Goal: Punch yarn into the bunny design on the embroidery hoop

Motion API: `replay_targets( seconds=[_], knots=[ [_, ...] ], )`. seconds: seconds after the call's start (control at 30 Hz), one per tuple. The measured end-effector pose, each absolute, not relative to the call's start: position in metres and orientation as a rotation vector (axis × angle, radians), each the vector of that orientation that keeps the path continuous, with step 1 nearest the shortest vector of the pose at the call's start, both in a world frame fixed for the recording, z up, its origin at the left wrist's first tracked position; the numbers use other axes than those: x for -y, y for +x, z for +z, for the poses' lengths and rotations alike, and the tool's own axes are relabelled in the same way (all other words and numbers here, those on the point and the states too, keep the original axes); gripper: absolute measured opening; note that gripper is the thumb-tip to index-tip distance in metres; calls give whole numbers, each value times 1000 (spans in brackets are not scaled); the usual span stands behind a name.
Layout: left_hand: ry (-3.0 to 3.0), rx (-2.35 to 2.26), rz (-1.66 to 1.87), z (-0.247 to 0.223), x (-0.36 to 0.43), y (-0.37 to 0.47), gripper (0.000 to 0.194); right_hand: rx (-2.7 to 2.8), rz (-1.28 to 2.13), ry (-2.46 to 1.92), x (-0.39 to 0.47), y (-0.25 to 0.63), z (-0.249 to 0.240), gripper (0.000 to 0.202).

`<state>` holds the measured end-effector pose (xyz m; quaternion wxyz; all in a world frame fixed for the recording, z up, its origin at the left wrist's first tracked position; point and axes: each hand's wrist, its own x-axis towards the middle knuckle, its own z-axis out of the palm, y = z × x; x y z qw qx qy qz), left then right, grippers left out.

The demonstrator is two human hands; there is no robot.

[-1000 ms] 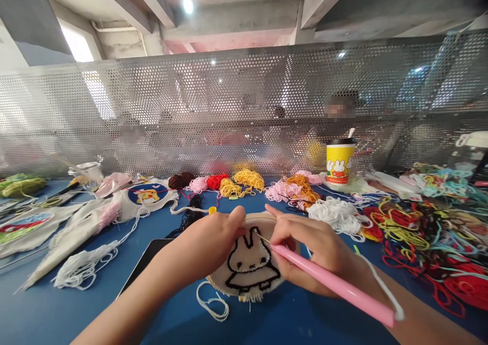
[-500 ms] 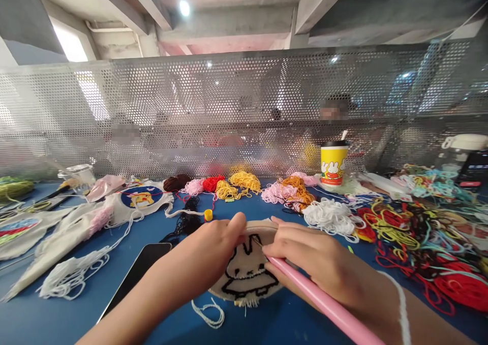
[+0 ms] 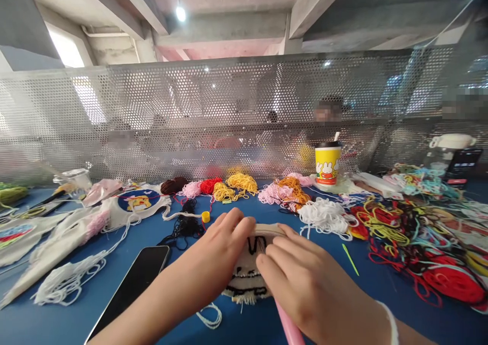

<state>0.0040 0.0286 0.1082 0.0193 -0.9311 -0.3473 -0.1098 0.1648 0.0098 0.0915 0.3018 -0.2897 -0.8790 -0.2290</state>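
Observation:
My left hand (image 3: 223, 248) grips the far left rim of an embroidery hoop (image 3: 247, 282), tilted up from the table. Its beige fabric bears a black yarn outline of a rabbit-like figure with a white row across it, and frayed threads hang at the lower edge. In my right hand (image 3: 305, 276) is a pink punch needle (image 3: 288, 324), its metal tip pointing at the ear outline. Those right fingers cover the hoop's right side, some touching its rim. White yarn (image 3: 391, 322) passes over my right wrist. Whether the tip pierces the fabric cannot be made out.
A black phone (image 3: 131, 284) lies left of my forearm. Yarn bundles in yellow (image 3: 242, 183), white (image 3: 324, 215) and red (image 3: 453, 279) lie beyond and to the right. A yellow cup (image 3: 327, 164) stands before a perforated metal screen (image 3: 229, 106). Embroidered cloth (image 3: 139, 201) is at left.
My right hand has turned, so the punch needle stands steeper, its handle pointing more toward me. The hoop has tipped and shows less of its face. The view has shifted slightly.

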Motion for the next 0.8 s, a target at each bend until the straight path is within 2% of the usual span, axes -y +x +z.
replay_targets(
  seconds=[0.07,0.2,0.4,0.5,0.67,0.8],
  knots=[
    [-2907,1037,-394,107,-31,2,61,2331,-630,-778,-11,165,91,30],
    [-3011,1082,-545,104,-37,2,59,2326,-584,-764,-18,166,91,27],
    [-3072,1094,-774,111,-38,8,32,2257,-690,-701,-29,165,85,29],
    [-3013,1233,-868,107,-37,3,25,2266,-719,-663,-33,168,80,30],
    [-3015,1612,-788,68,-30,-23,37,2291,-610,-619,-33,192,68,24],
    [-3379,1708,-797,33,-23,-31,24,2209,-473,-637,-29,211,51,16]
  ],
)
